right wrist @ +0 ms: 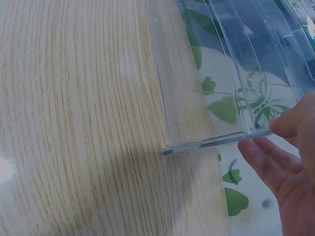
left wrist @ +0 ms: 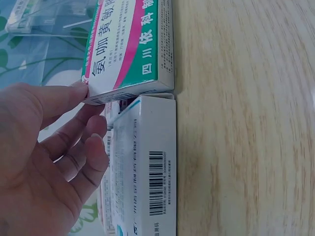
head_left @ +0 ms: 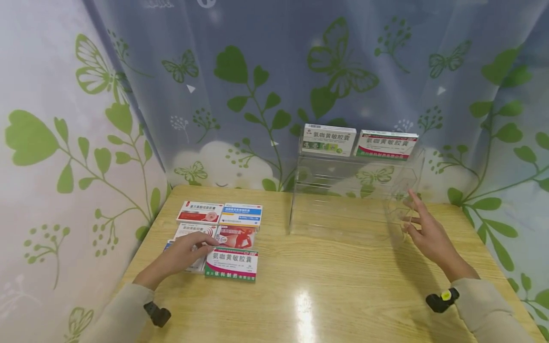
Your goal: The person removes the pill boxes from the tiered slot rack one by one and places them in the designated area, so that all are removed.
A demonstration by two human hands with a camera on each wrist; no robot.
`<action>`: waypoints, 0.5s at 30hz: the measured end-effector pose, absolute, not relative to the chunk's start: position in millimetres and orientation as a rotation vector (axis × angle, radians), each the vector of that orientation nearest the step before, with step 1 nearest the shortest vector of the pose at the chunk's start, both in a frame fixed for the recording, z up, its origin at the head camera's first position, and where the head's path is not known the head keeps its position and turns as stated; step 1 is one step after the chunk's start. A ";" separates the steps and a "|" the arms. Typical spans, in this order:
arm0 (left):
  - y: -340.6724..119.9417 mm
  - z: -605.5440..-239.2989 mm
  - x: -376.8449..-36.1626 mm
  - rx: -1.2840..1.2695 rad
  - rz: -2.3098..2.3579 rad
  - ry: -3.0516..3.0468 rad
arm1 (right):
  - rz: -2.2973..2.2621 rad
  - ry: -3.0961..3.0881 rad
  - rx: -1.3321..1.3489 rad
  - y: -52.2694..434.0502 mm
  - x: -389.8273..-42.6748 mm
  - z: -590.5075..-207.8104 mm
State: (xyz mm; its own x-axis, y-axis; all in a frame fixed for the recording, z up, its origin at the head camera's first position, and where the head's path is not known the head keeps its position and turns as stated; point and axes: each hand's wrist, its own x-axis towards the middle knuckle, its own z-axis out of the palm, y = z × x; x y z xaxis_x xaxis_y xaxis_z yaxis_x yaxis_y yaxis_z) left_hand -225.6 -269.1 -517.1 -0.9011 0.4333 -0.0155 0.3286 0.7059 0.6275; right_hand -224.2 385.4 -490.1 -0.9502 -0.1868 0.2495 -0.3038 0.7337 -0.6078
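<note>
My left hand (head_left: 184, 255) is at a group of medicine boxes on the left of the table. In the left wrist view its thumb and forefinger pinch the corner of a white, green and magenta medicine box (left wrist: 128, 49). That box (head_left: 231, 264) lies at the front right of the group. A white box with a barcode (left wrist: 155, 162) sits beside it, under my curled fingers. On the right, my right hand (head_left: 429, 236) grips the side edge of a clear acrylic display rack (head_left: 339, 209), thumb (right wrist: 285, 123) on one face and fingers on the other.
On the rack's top tier stand a white and green box (head_left: 328, 140) and a white, red and green box (head_left: 386, 145). Further boxes, including a blue and white one (head_left: 241, 215) and a red one (head_left: 236, 237), lie at left. A patterned curtain (head_left: 274, 95) borders the wooden table (head_left: 334, 286).
</note>
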 end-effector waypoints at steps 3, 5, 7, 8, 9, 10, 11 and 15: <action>-269.7 -518.7 -226.4 0.609 0.962 2.755 | 1.013 -2.761 0.394 385.2 -224.5 -490.3; -270.1 -519.8 -227.1 0.599 0.956 2.760 | 1.012 -2.763 0.391 384.9 -224.6 -490.1; -270.6 -521.0 -227.7 0.595 0.951 2.765 | 1.009 -2.766 0.390 384.3 -224.4 -489.7; -270.8 -521.6 -227.9 0.594 0.951 2.767 | 1.011 -2.767 0.391 384.1 -224.2 -489.5; -270.9 -522.2 -228.1 0.594 0.952 2.770 | 1.010 -2.768 0.391 384.1 -223.9 -489.4; -271.0 -522.6 -228.2 0.594 0.954 2.773 | 1.012 -2.769 0.392 384.1 -223.7 -489.3; -271.1 -523.0 -228.2 0.594 0.955 2.777 | 1.012 -2.769 0.393 384.2 -223.4 -489.4; -270.8 -523.8 -227.9 0.589 0.959 2.790 | 1.017 -2.770 0.389 384.5 -223.3 -489.5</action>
